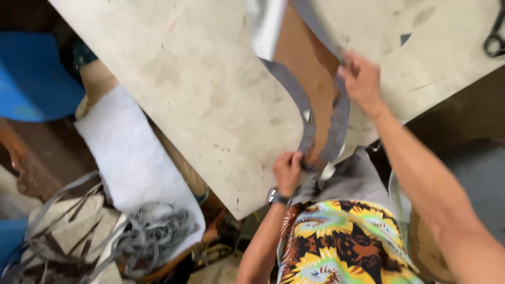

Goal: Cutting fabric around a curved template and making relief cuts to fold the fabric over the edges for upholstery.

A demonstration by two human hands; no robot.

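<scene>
The left hand (288,172) was closed in a pinching grip on the near, narrow end of a brown curved piece (310,79) edged with a grey strip (294,89). The right hand (362,79) lay on the piece's right edge, fingers curled over the grey border; whether it gripped or only pressed could not be told. The piece lay on the pale, stained bench (200,100), its long axis running from the person's body away toward the far edge, the narrow tip pointing back at the person and the wider end, with a shiny silver fold (264,21), pointing away. A wristwatch (274,196) sat on the left wrist. Left of the bench lay a white cloth (126,152) and a tangle of grey offcut strips (147,239). Dark scissors (494,37) rested at the bench's far right.
</scene>
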